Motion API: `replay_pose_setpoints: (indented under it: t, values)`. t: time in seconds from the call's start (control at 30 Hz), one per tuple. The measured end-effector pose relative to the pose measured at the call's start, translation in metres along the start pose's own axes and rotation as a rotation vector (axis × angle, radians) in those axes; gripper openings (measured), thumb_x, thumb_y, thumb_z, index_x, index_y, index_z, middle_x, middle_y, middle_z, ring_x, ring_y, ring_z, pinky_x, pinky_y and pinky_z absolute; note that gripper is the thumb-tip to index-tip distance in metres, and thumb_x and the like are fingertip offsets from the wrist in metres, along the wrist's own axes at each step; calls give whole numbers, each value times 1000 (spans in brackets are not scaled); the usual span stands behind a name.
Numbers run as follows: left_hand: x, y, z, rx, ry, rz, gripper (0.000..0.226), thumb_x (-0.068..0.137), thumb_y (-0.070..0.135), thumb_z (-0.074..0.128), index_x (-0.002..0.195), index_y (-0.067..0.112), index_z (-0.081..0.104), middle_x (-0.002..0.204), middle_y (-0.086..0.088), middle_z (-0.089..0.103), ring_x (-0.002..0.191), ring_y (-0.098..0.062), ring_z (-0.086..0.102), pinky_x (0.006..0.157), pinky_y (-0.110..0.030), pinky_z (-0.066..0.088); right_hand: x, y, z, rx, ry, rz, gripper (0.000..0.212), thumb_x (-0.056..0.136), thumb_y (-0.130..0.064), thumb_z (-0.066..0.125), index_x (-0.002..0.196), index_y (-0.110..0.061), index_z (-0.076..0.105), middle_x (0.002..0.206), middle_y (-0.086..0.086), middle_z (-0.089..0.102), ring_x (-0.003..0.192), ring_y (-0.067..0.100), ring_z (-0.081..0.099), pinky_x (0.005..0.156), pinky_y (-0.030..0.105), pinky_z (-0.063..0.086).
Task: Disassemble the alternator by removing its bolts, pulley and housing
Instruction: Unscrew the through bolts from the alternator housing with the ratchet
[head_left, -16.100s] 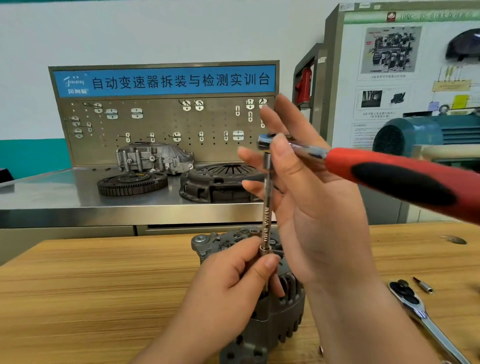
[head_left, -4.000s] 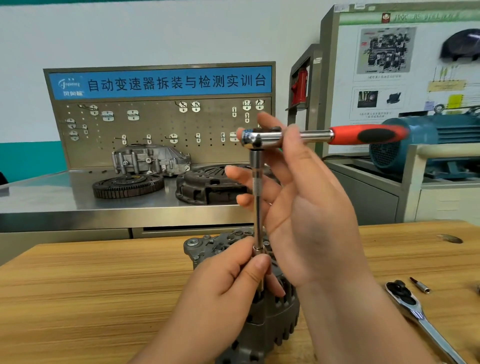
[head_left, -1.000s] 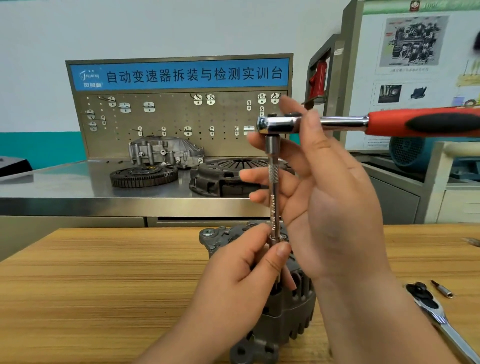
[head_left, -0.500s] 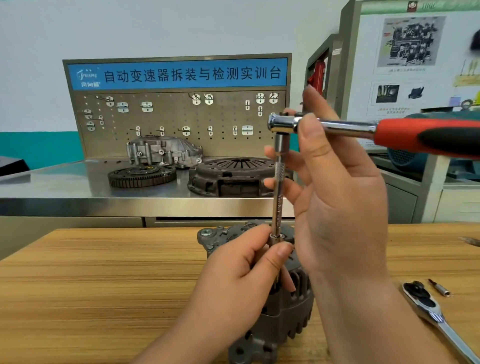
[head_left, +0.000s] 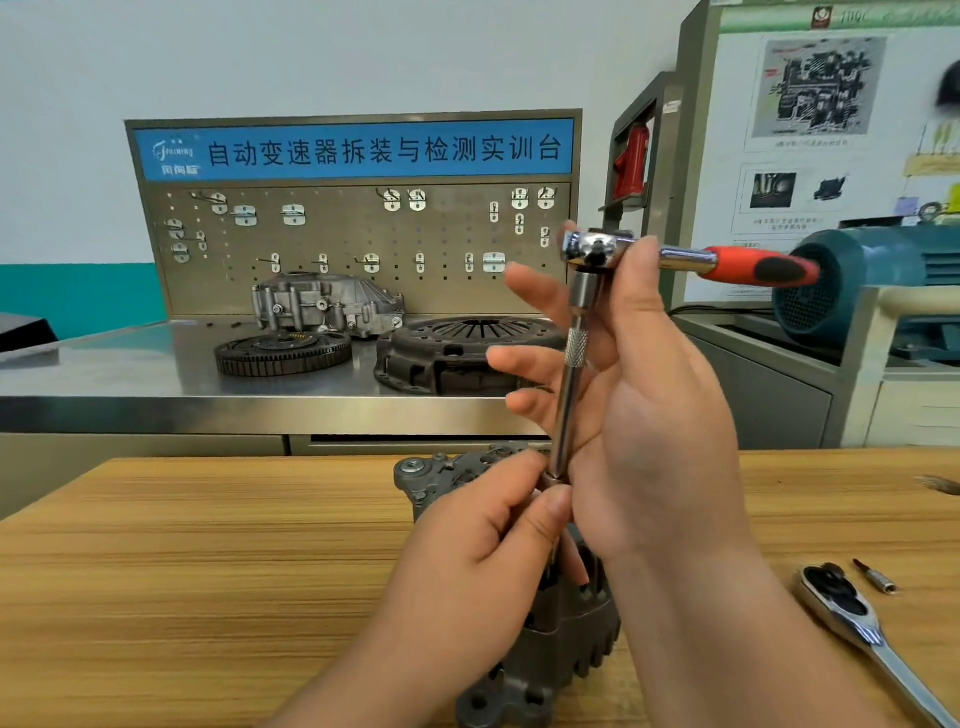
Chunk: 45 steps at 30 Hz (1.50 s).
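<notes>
Readable text: the blue banner (head_left: 358, 148) on the pegboard behind the alternator (head_left: 561, 639) is showing 自动变速器拆装与检测实训台. The white logo script at the banner's left end is too blurred to read. The wall poster (head_left: 821, 104) behind and right of the alternator is carrying diagrams and captions, all too small to make out.

The alternator is standing on the wooden table (head_left: 208, 571), with the hands covering most of it. The extension bar (head_left: 574, 364) is standing nearly upright on top of the alternator, with the red-handled ratchet (head_left: 748, 265) sitting on its upper end. The left hand (head_left: 467, 561) is pinching the bar's lower end between thumb and fingers, right at the alternator's top face. The right hand (head_left: 660, 415) is clamping the ratchet head between thumb and forefinger, the other fingers spreading straight behind the bar.

Versus half a second ago: the ratchet handle is swinging away from the camera. It's now pointing right and back, where before it was angling forward-right. The left-hand pinch is holding as before, the bar is staying on the same spot, and the alternator isn't shifting.

Right of the alternator, a second ratchet (head_left: 852, 618) and a small bit (head_left: 875, 576) are lying on the table, just beside each other. Behind the alternator, a steel bench (head_left: 130, 374) is carrying a toothed ring gear (head_left: 283, 353), a clutch cover (head_left: 457, 353) and a grey cast housing (head_left: 327, 306). A blue motor (head_left: 872, 280) is sitting behind and to the right of the alternator.
</notes>
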<state>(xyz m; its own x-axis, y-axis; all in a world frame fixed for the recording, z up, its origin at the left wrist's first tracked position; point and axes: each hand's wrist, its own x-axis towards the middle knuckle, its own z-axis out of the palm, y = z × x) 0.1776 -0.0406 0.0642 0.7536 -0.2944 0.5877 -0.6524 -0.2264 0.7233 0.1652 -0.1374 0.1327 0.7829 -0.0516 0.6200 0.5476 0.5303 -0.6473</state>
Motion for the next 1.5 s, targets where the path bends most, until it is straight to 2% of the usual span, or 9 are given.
replay_pose_setpoints:
  t: [0.23,0.43,0.57,0.77,0.87,1.0,1.2,1.37,1.5]
  values:
    - [-1,0,2,-23,28,-3,26,85,46,48,95,26,61,80,10,72,74,-16,66,70,-40,52,-2,-3,4,-98,-13,-172,29,84,-35,58,111,-35,68,97,-16,70,71,15,70,52,20,52]
    - [-1,0,0,-151,-29,-37,37,82,56,46,107,32,61,94,4,74,91,-31,67,81,-56,52,0,-7,0,-75,-72,34,47,78,-55,43,113,-32,64,99,5,75,68,19,70,53,23,54]
    - [-1,0,-1,-127,-39,-28,33,86,53,44,105,34,62,81,1,73,79,-31,66,76,-58,51,2,-12,-4,-98,-106,92,51,75,-54,43,112,-28,65,92,6,76,66,18,68,53,24,52]
    - [1,0,3,-5,1,-31,45,77,62,41,103,29,60,86,12,73,80,-22,66,75,-50,53,-3,-5,0,-332,59,-206,26,87,-40,59,109,-32,70,81,-2,71,67,31,64,61,31,53]
    - [1,-1,3,27,14,-45,39,81,58,45,99,27,61,79,13,71,70,-17,63,70,-45,53,-4,-4,3,-409,88,-339,29,87,-28,60,116,-31,67,90,10,62,67,34,54,68,38,50]
    - [1,0,1,0,-12,-31,48,82,59,45,98,18,63,74,13,69,67,-16,60,67,-43,51,-2,-5,3,-285,24,-181,32,86,-44,55,113,-32,66,97,-12,73,75,21,69,61,27,55]
    - [0,2,-1,-48,-63,-29,47,83,55,41,92,13,61,77,8,72,78,-27,65,77,-53,50,3,-15,-3,-31,-44,195,44,88,-54,37,104,-21,61,86,7,76,56,17,67,47,23,52]
    - [2,3,1,20,0,-12,45,83,50,49,96,9,64,67,18,67,63,-5,57,64,-33,49,-1,-4,-2,-272,34,-98,23,87,-48,56,86,-34,74,85,-1,73,69,17,68,55,25,54]
    - [2,5,2,15,21,-26,41,82,43,49,94,7,63,64,17,66,58,-5,52,56,-29,44,-1,-1,-1,-295,55,-211,26,85,-39,60,107,-32,72,83,-11,67,78,22,62,62,26,53]
